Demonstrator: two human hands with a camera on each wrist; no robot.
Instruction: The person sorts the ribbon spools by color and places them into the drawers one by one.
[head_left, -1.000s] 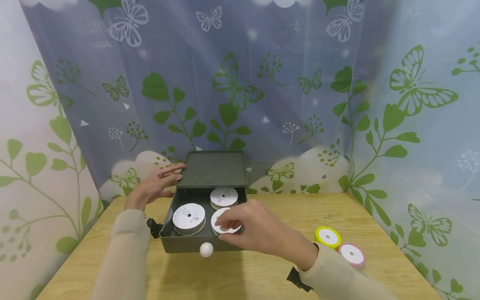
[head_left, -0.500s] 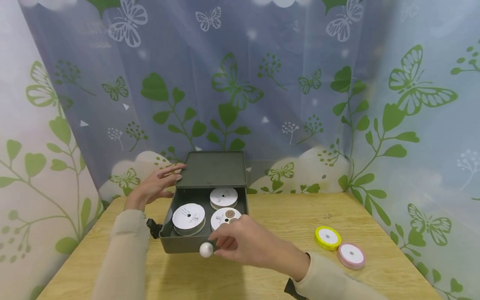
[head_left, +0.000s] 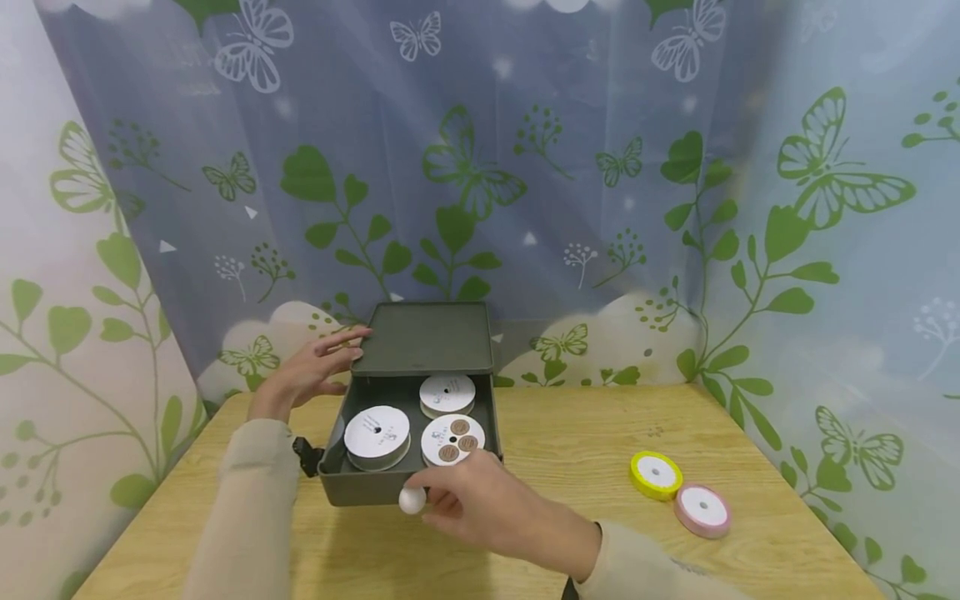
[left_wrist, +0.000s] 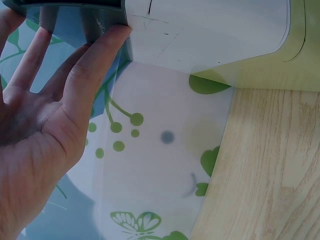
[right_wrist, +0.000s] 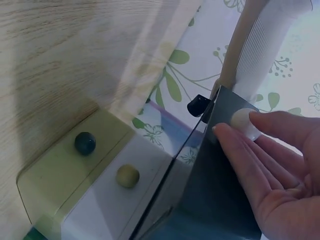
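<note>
Right now, pinching the white knob (right_wrist: 244, 124) with the right hand (head_left: 498, 510), thumb and forefinger bent round it, though too little shown to tell how firmly; with the left hand (head_left: 311, 372), fingers spread and nearly straight, only touching the side of the box (head_left: 427, 340); just behind the knob, the pulled-out drawer (head_left: 360, 490), with three white spools (head_left: 377, 433) lying flat inside; probably stiff, light plastic, so best worked by that knob, likely smooth and a little slippery, while steadying the box against sliding; below, in the right wrist view, a white front (right_wrist: 105, 195) and a yellow-green front (right_wrist: 50, 175); well off to the right on the table (head_left: 562, 425), a yellow spool (head_left: 657, 475) just beside a pink spool (head_left: 703, 510); behind everything, printed cloth (head_left: 570, 75).
</note>
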